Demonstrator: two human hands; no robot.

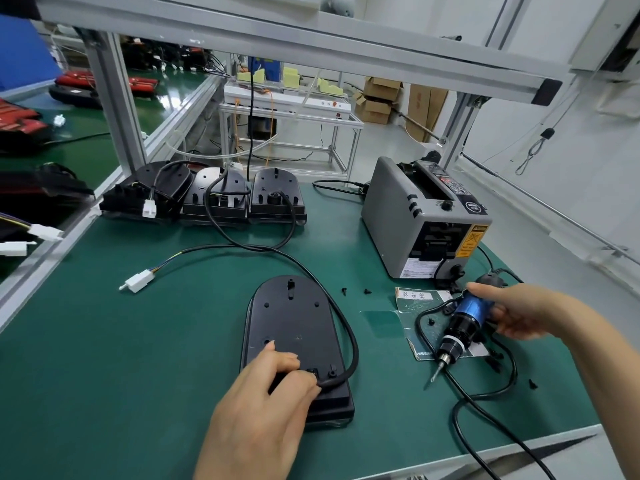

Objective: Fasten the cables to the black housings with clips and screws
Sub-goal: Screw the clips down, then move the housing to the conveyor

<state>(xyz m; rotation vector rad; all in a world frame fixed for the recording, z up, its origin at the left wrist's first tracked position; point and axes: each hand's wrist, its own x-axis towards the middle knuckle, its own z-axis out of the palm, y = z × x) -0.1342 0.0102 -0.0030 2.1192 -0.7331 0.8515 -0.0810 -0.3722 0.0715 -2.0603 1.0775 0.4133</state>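
A black housing (pixel 294 323) lies flat on the green mat in front of me. Its black cable (pixel 349 337) curves along the right side and ends in a white connector (pixel 138 281) to the left. My left hand (pixel 263 407) rests on the housing's near end, fingers curled and pinching the cable there beside a small black clip (pixel 332 370). My right hand (pixel 519 313) grips a blue and black electric screwdriver (pixel 457 330), its bit pointing down-left above the mat. Loose black clips and screws (pixel 367 291) lie scattered near the screwdriver.
Three more black housings (pixel 214 199) with cables stand in a row at the back of the mat. A grey tape dispenser (pixel 426 220) sits at the back right. The screwdriver's power cord (pixel 485 403) loops across the mat's right front. An aluminium frame post (pixel 114 109) rises at the left.
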